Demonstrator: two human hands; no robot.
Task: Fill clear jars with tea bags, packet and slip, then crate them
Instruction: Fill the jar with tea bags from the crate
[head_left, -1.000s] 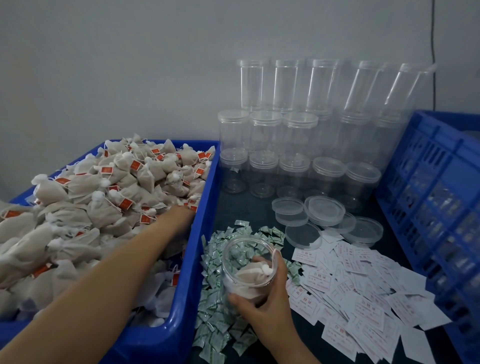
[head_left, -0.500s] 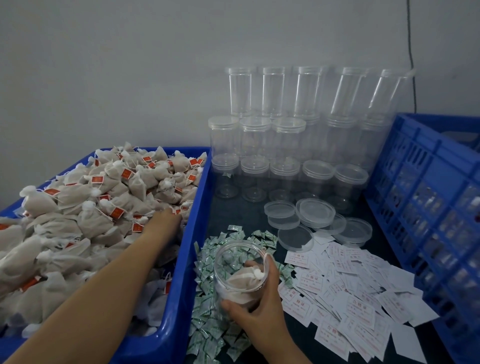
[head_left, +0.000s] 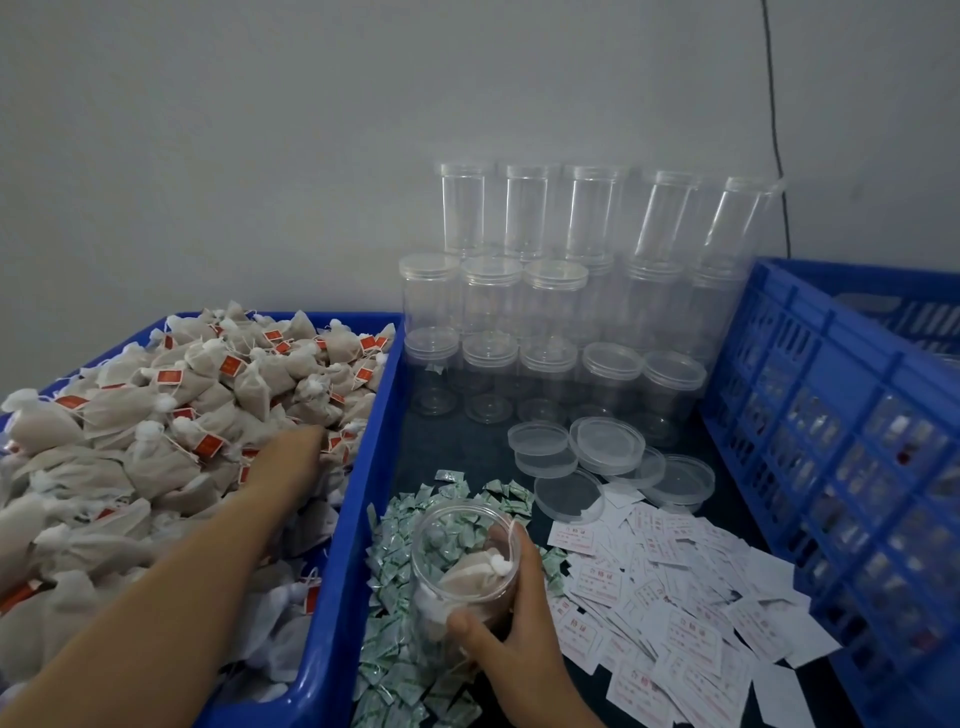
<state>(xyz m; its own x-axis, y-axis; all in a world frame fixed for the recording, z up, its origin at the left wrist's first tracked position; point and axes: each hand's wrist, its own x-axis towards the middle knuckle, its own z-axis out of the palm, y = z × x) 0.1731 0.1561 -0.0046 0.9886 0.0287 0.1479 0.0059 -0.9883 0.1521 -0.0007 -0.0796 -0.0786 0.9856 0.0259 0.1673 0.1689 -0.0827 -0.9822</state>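
A right hand (head_left: 511, 631) grips a clear round plastic jar (head_left: 464, 558) holding gauzy beige tea bags, over crinkled green-and-white packets (head_left: 402, 670); the left hand (head_left: 291, 457) reaches into a blue bin (head_left: 358, 519) of red-tagged tea bags (head_left: 156, 415), fingers buried, grip unclear; white slips (head_left: 675, 613) carry illegible red print.

Right hand (head_left: 511, 631) grips an open jar (head_left: 464, 564) over green packets (head_left: 402, 660); left hand (head_left: 291, 457) reaches among tea bags (head_left: 156, 415).
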